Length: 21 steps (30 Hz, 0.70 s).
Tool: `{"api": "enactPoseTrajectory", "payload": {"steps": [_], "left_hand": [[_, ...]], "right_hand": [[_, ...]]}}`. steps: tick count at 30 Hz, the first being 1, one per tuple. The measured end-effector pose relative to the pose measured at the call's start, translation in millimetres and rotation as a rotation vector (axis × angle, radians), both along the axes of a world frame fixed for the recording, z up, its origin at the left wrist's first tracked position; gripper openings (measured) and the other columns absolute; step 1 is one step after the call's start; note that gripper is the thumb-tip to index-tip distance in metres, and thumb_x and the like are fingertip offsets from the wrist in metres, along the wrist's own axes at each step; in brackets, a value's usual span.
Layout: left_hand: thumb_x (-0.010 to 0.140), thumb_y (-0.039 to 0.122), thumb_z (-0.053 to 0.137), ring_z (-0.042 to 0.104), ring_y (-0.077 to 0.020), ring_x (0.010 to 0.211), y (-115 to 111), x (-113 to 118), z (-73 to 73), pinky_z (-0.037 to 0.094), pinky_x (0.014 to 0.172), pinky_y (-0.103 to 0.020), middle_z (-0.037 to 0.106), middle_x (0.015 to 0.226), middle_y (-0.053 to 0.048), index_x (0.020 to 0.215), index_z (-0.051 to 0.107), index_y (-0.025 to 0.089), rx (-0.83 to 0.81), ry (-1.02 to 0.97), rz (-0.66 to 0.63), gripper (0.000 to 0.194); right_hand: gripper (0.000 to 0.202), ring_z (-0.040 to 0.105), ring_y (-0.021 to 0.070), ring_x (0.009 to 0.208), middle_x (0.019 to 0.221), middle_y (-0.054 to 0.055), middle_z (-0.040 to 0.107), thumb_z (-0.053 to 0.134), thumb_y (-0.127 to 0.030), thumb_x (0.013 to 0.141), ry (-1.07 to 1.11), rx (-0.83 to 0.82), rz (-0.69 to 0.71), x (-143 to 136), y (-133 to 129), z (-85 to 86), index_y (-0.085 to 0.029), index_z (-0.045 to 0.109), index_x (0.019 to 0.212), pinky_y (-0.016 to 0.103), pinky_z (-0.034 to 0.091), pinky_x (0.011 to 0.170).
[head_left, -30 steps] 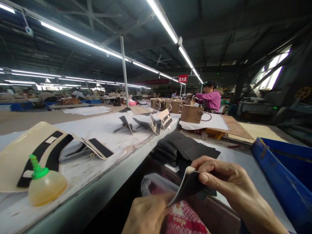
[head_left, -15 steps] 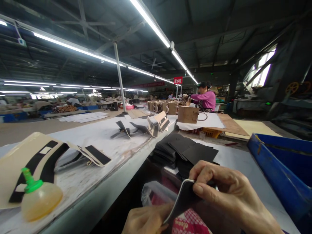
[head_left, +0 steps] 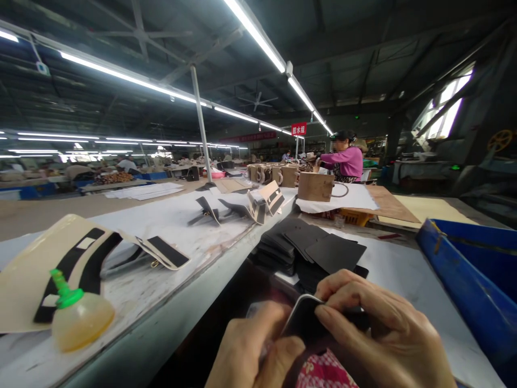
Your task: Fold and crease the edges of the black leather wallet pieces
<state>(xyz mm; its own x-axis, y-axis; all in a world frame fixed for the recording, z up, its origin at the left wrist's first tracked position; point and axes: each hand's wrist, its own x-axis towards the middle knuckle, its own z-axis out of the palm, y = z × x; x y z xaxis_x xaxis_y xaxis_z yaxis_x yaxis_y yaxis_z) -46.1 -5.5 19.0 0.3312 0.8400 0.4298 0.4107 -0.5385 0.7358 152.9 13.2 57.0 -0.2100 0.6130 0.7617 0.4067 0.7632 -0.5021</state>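
Observation:
A black panel (head_left: pixel 307 319) with a pale, rounded edge is held up between my two hands, above my lap. My right hand (head_left: pixel 379 323) pinches its upper edge between thumb and fingers. On the near left side of the same panel, my left hand (head_left: pixel 254 345) grips with the thumb on the black face. The panel's lower part is hidden behind the hands. Just beyond them lies a pile of black panels (head_left: pixel 335 250), loosely stacked. Red patterned cloth (head_left: pixel 323 372) shows underneath, below the panel.
A squeeze bottle (head_left: pixel 83 320) with a green cap and amber liquid stands at the left table's edge (head_left: pixel 169 302). Beside it lies a cream piece with black strips (head_left: pixel 52 258). A blue bin (head_left: pixel 456 291) is on the right. Farther off, a person in purple (head_left: pixel 347 161) works beside brown bags (head_left: pixel 315 187).
My left hand has moved up along the panel's edge, and its thumb now lies on the black face. My right hand keeps its pinch. The view has shifted slightly.

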Motion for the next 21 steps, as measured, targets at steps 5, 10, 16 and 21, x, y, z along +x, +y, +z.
{"api": "enactPoseTrajectory", "payload": {"steps": [5,10,16,21], "left_hand": [[0.101,0.034,0.041,0.043,-0.0073,0.051,2,36,10.0,0.028,0.051,-0.021,0.051,0.06,0.004,0.078,0.055,0.019,0.142,-0.075,0.221,0.03],[0.1,0.031,0.041,0.043,-0.0091,0.05,4,38,-2.8,0.03,0.052,-0.023,0.051,0.059,0.003,0.078,0.059,0.02,0.216,-0.024,0.3,0.031],[0.099,0.028,0.042,0.039,-0.0087,0.048,7,38,-5.0,0.028,0.051,-0.023,0.045,0.058,0.003,0.077,0.058,0.02,0.209,0.004,0.26,0.029],[0.099,0.034,0.039,0.038,-0.0096,0.053,10,36,3.9,0.026,0.051,-0.024,0.042,0.061,0.003,0.08,0.056,0.019,-0.002,-0.028,0.1,0.03]], "right_hand": [[0.022,0.063,0.0052,0.064,0.079,-0.005,0.065,0.066,-0.016,0.089,-0.013,0.035,-0.009,-4,-2,-4.4,-0.02,0.057,0.07,0.011,0.049,0.062],[0.02,0.062,0.0071,0.062,0.077,-0.007,0.065,0.07,-0.021,0.087,0.112,-0.075,0.008,-2,5,-11.9,-0.023,0.052,0.079,0.013,0.051,0.06],[0.017,0.06,0.0074,0.062,0.074,-0.004,0.064,0.06,-0.035,0.097,-0.094,-0.041,0.168,-1,14,-3.4,-0.023,0.063,0.086,0.014,0.047,0.058],[0.021,0.056,0.0069,0.057,0.068,-0.005,0.06,0.058,-0.02,0.096,-0.126,0.0,0.07,-2,16,0.1,-0.02,0.058,0.075,0.014,0.043,0.055]]}}
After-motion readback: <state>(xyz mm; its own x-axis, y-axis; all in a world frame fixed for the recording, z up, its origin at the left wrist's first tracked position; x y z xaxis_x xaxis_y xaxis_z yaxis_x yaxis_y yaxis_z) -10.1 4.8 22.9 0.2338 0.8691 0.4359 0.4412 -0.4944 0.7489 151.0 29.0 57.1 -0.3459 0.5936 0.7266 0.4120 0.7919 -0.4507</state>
